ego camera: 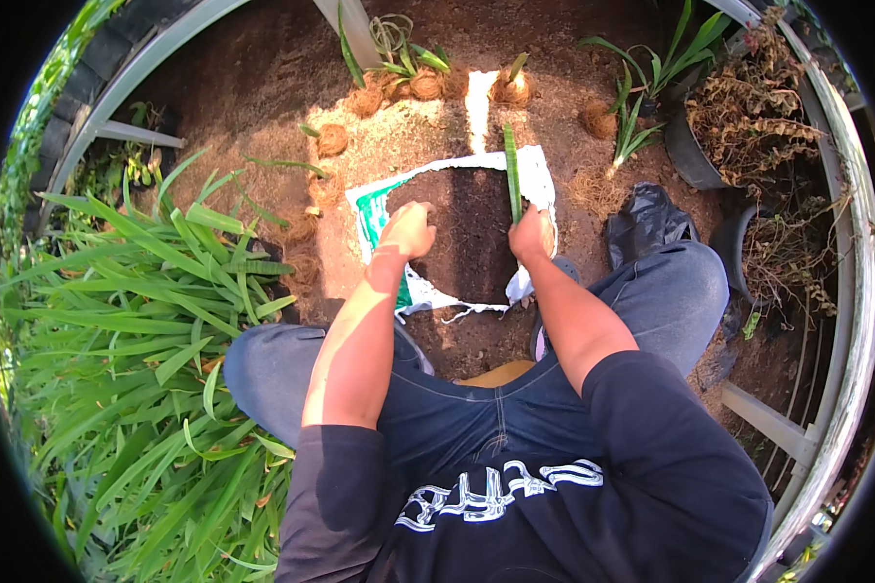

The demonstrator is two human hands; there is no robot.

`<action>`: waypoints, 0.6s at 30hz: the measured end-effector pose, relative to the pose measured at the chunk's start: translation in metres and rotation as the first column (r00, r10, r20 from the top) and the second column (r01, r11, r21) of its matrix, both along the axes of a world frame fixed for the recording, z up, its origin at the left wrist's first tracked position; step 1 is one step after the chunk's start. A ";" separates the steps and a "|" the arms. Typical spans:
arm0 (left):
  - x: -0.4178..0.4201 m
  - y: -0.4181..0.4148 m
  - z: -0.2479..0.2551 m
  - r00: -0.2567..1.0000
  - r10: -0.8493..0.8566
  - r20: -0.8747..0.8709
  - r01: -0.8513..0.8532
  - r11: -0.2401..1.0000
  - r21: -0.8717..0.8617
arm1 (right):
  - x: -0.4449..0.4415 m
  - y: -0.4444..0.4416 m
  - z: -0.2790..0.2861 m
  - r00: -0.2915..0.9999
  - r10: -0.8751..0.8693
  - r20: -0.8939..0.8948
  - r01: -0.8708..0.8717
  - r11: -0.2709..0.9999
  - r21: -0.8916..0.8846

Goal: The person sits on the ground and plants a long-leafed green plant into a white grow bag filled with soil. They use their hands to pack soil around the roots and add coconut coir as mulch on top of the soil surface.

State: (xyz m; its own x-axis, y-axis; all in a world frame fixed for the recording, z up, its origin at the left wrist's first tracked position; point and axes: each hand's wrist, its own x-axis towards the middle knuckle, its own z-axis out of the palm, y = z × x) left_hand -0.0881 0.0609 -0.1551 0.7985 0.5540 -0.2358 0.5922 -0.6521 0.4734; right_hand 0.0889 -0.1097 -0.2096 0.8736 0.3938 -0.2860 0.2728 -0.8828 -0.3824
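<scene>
An opened white and green plastic sack [376, 216] lies flat on the ground between my legs, a heap of dark soil [470, 226] spread across it. At the soil's right side, my right hand [532, 233] grips the lower end of a green snake plant leaf cutting [511, 171], which points away from me. The leaf's base is hidden by the fingers. My left hand [407, 229] hovers at or rests on the soil's left edge with fingers curled; whether anything is inside it is hidden.
Coir-wrapped plant balls [332, 140] with green shoots line the ground beyond and left of the sack. Loose coir fibre [596, 191] and a crumpled black plastic bag [649, 222] lie right. Dense strap-leaved plants [138, 321] crowd the left; a pot of dried plants [700, 146] stands far right.
</scene>
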 end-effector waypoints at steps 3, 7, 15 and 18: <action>-0.013 0.010 -0.013 0.996 0.004 -0.092 -0.006 1.000 -0.029 | -0.032 0.010 -0.015 0.945 0.264 0.193 -0.301 0.933 0.196; -0.026 0.007 -0.009 0.976 -0.012 -0.215 -0.003 0.997 -0.072 | -0.089 0.029 -0.044 0.962 0.250 0.109 -0.272 0.912 0.307; -0.051 0.012 -0.005 0.918 -0.051 -0.394 -0.011 0.988 -0.152 | -0.081 0.062 -0.085 0.937 0.274 0.215 -0.317 0.927 0.200; -0.058 0.018 -0.007 0.926 -0.048 -0.374 -0.019 0.985 -0.173 | -0.082 0.095 -0.071 0.908 0.376 0.184 -0.412 0.882 0.230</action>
